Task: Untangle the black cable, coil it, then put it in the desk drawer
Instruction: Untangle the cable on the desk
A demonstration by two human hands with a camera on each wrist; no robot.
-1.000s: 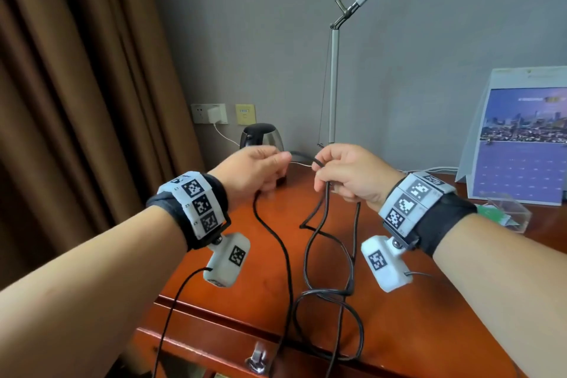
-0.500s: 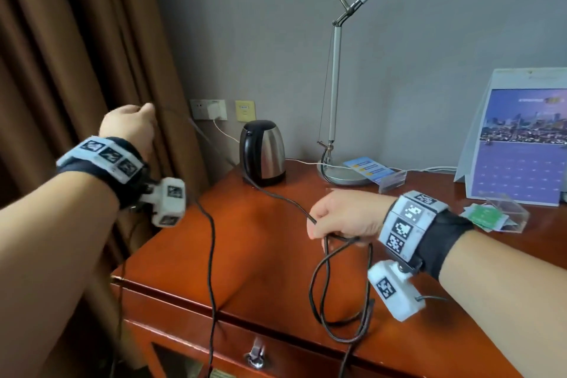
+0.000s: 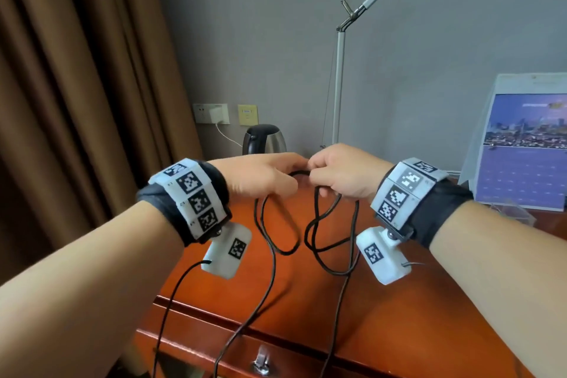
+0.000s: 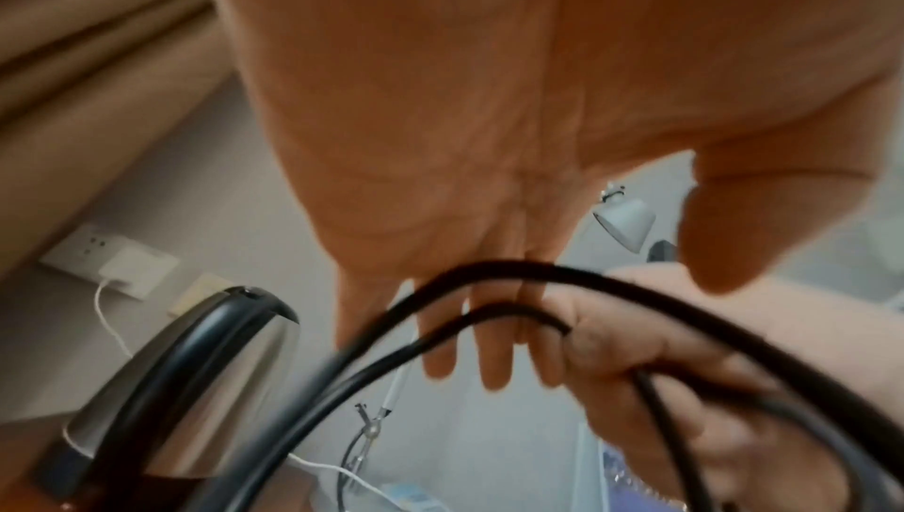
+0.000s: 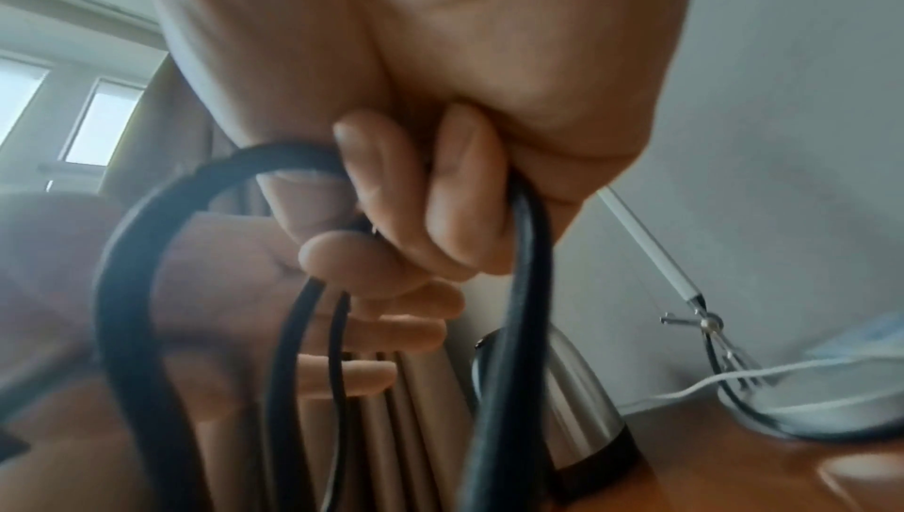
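Right wrist view, black cable [image 5: 509, 288] gripped in curled fingers [image 5: 455, 188]

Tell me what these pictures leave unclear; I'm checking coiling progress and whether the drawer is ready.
- Black cable ends: head view, both strands run off the bottom edge.
- Loop count in the right hand: curled fingers hide it; right wrist view is blurred.
- Left hand grip: left wrist view shows straight fingers behind blurred cable; contact unclear.
- Drawer: head view, cropped by the bottom edge; open or shut unclear.
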